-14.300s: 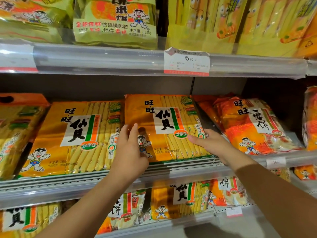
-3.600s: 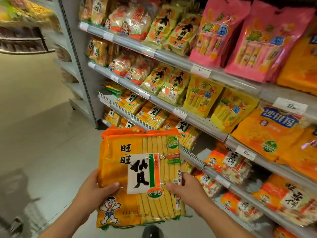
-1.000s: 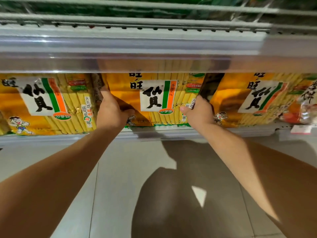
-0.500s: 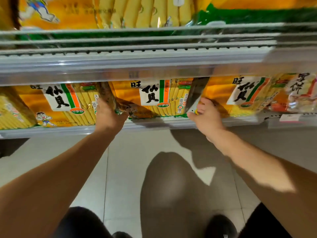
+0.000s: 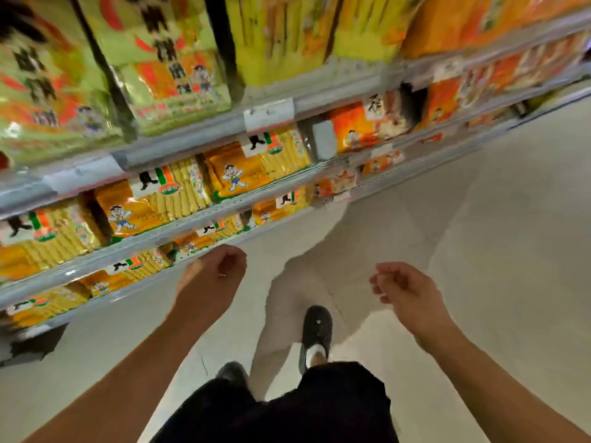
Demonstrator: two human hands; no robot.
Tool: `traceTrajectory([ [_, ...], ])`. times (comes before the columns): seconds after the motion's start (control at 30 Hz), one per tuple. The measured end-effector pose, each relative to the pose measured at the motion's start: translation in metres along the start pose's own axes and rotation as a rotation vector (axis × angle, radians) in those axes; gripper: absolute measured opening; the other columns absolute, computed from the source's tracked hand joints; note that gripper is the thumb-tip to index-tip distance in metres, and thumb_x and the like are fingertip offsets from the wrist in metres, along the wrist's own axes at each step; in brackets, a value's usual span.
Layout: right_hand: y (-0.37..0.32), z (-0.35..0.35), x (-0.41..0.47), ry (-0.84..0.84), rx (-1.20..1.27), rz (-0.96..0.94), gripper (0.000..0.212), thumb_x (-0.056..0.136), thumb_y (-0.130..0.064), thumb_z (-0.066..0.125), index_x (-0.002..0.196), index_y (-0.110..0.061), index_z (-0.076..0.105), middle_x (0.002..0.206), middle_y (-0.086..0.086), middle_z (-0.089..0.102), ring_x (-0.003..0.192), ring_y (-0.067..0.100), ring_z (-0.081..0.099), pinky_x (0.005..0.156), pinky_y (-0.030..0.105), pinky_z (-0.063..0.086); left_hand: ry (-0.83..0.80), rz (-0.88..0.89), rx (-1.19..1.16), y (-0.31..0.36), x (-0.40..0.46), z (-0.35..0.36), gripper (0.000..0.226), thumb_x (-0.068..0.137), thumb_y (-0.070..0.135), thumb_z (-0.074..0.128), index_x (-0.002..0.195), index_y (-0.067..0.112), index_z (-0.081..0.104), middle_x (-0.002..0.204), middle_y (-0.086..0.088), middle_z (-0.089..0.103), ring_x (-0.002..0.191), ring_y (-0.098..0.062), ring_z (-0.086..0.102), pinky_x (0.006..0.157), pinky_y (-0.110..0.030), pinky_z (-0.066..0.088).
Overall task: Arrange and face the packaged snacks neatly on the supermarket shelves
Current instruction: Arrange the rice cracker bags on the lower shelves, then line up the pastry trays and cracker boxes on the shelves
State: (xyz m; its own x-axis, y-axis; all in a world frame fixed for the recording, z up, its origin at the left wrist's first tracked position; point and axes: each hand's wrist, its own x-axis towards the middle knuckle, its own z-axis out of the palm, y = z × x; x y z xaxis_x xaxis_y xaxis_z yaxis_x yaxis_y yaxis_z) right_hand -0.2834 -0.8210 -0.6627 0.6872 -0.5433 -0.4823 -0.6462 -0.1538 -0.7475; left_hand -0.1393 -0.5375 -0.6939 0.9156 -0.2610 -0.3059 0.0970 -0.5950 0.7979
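Legs: dark shorts (image 5: 287, 407) and a black shoe (image 5: 316, 330) on the pale floor (image 5: 495, 251).
Left hand (image 5: 214, 273): fingers loosely curled, holding nothing, just in front of the bottom shelf edge.
Right hand (image 5: 406, 289): loosely curled, empty, over the floor, well apart from the shelves.
Orange rice-cracker packs (image 5: 153, 199): lying face-out in rows on the lower shelves (image 5: 179, 228).
Above: green packs (image 5: 166, 75), yellow packs (image 5: 281, 36), blurred.

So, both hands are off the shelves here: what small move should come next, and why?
Probably reach the left hand back to the yellow packs on the lowest shelf nearest it. Both it and the right hand hang empty, fingers loosely curled; motion blur hides whether those packs sit straight.
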Motion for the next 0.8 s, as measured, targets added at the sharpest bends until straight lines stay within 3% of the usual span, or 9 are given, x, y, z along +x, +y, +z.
traceTrajectory([
  [0.3, -0.009, -0.065, -0.106, 0.350, 0.314, -0.049, 0.017, 0.093, -0.015, 0.061, 0.098, -0.029, 0.069, 0.089, -0.009, 0.075, 0.080, 0.009, 0.070, 0.073, 0.029, 0.054, -0.279, 0.300, 0.085, 0.122, -0.007, 0.004, 0.015, 0.091, 0.020, 0.063, 0.082, 0.031, 0.066, 0.078, 0.009, 0.070, 0.078, -0.009, 0.065, 0.068, -0.025, 0.045],
  [0.47, 0.021, -0.098, -0.123, 0.483, 0.430, -0.007, 0.017, 0.092, -0.012, 0.061, 0.098, -0.025, 0.069, 0.087, -0.005, 0.075, 0.078, 0.012, 0.071, 0.073, 0.033, 0.054, -0.367, 0.414, 0.145, 0.190, -0.005, 0.040, 0.011, 0.093, 0.022, 0.063, 0.083, 0.026, 0.066, 0.077, 0.001, 0.070, 0.074, -0.016, 0.065, 0.062, -0.029, 0.047],
  [0.53, 0.028, -0.123, -0.118, 0.507, 0.454, -0.013, 0.016, 0.091, -0.012, 0.062, 0.098, -0.024, 0.069, 0.086, -0.003, 0.075, 0.079, 0.014, 0.071, 0.073, 0.034, 0.053, -0.397, 0.437, 0.148, 0.213, -0.005, 0.055, 0.009, 0.093, 0.023, 0.063, 0.085, 0.025, 0.068, 0.079, -0.001, 0.070, 0.076, -0.017, 0.066, 0.069, -0.034, 0.052],
  [0.6, 0.028, -0.156, -0.104, 0.543, 0.485, -0.041, 0.016, 0.090, -0.008, 0.063, 0.096, -0.021, 0.070, 0.085, 0.000, 0.075, 0.078, 0.017, 0.071, 0.073, 0.036, 0.053, -0.397, 0.448, 0.173, 0.232, -0.003, 0.068, 0.010, 0.093, 0.022, 0.064, 0.085, 0.025, 0.069, 0.079, 0.001, 0.071, 0.076, -0.013, 0.066, 0.073, -0.034, 0.053],
  [0.7, 0.011, -0.219, -0.073, 0.582, 0.512, -0.126, 0.016, 0.089, -0.001, 0.063, 0.096, -0.014, 0.069, 0.082, 0.005, 0.075, 0.077, 0.023, 0.070, 0.073, 0.039, 0.054, -0.346, 0.433, 0.173, 0.257, 0.005, 0.085, 0.014, 0.090, 0.017, 0.067, 0.083, 0.028, 0.071, 0.080, 0.011, 0.073, 0.071, -0.003, 0.066, 0.068, -0.023, 0.053],
  [0.8, -0.021, -0.281, -0.039, 0.570, 0.511, -0.240, 0.017, 0.087, 0.004, 0.063, 0.093, -0.011, 0.068, 0.079, 0.011, 0.074, 0.073, 0.023, 0.069, 0.066, 0.031, 0.055, -0.236, 0.378, 0.183, 0.278, 0.018, 0.097, 0.018, 0.087, 0.017, 0.071, 0.080, 0.034, 0.072, 0.081, 0.015, 0.072, 0.069, 0.001, 0.065, 0.064, -0.014, 0.049],
])
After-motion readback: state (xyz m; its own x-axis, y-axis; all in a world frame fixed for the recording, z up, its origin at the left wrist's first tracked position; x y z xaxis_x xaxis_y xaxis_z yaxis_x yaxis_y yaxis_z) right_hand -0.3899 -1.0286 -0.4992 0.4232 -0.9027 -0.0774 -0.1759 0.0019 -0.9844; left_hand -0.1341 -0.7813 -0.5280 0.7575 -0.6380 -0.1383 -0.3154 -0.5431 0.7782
